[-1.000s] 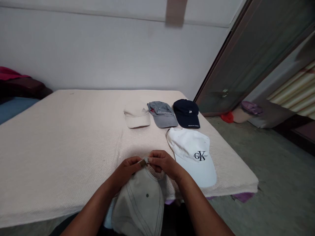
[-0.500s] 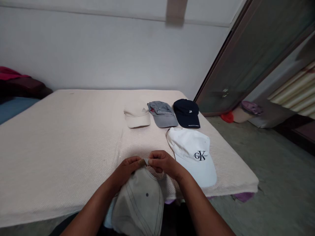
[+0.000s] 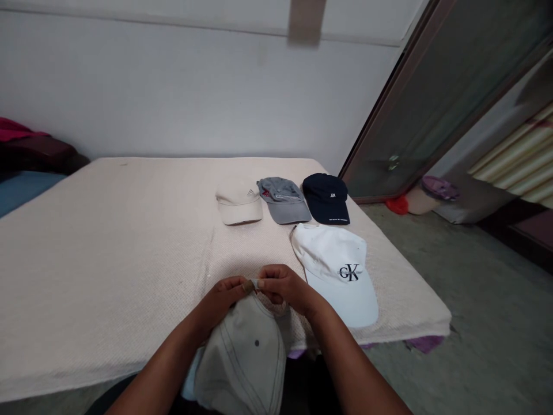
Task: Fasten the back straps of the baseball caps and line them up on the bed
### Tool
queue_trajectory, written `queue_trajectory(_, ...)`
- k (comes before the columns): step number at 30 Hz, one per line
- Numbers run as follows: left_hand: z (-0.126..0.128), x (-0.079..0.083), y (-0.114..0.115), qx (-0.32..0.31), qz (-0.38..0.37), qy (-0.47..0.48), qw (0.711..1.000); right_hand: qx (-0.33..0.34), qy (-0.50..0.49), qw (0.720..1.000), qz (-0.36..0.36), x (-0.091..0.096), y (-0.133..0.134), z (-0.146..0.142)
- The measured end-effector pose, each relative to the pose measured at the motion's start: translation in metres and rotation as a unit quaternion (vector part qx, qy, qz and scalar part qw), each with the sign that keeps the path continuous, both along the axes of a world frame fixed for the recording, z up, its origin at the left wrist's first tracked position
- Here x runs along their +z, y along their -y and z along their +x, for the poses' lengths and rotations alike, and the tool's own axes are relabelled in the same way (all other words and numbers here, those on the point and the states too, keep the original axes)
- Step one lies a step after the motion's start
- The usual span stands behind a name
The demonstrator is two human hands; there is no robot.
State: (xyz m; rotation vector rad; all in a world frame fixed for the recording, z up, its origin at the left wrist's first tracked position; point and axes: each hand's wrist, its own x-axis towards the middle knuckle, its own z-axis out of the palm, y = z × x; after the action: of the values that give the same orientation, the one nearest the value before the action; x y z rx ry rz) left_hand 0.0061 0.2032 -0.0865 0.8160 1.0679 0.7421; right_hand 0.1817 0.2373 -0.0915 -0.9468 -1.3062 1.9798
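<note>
**Left hand (image 3: 219,305) and right hand (image 3: 285,286) meet at the strap (image 3: 254,283) of the grey-beige cap (image 3: 246,354)!**

We're watching the near edge of the bed (image 3: 108,276), and that's where the action is: the grey-beige cap hangs below both hands, its rounded crown turned towards us and running down to the bottom of the view. On the left hand, we have the grip closed, thumb pressed over the brown tab (image 3: 247,286) on the strap. Across to the right hand, and it's a tight pinch, thumb and fingertips together on the pale end of that same strap. Only a short stretch of strap shows between the two!

Down by the cap's left edge we spot something pale blue (image 3: 190,377), and we can't tell whether it's part of the cap.

Now further up the bed, what a line-up: the cream cap (image 3: 239,204), then the blue-grey cap (image 3: 284,202) close beside it, then the navy cap (image 3: 326,199) at the right end, all three brims pointing our way. In front of the last two, near the right forearm, lies the white cap (image 3: 334,274), dark letters facing us, brim towards the bed's near edge. Behind everything stands the pale wall (image 3: 173,86), and a purple cloth (image 3: 425,344) pokes out beneath the bed's right corner.
</note>
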Motion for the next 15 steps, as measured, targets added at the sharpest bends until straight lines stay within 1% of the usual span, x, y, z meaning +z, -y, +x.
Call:
queue_trajectory(3, 0.0006, 0.0003, 0.0004, -0.006, 0.007, 0.000, 1.000, -0.009, -0.009, 1.000, -0.009, -0.0006, 0.0008, -0.0016)
queue_trajectory(10, 0.0010, -0.0012, 0.0018, -0.009, -0.008, 0.031, 0.999, 0.008, -0.004, 1.000, 0.002, -0.0022, 0.0005, 0.0000)
queue_trajectory(15, -0.0003, -0.0006, 0.0022, -0.020, -0.019, 0.038, 0.999, 0.016, -0.003, 1.000, 0.006, -0.0010, 0.0013, 0.0008)
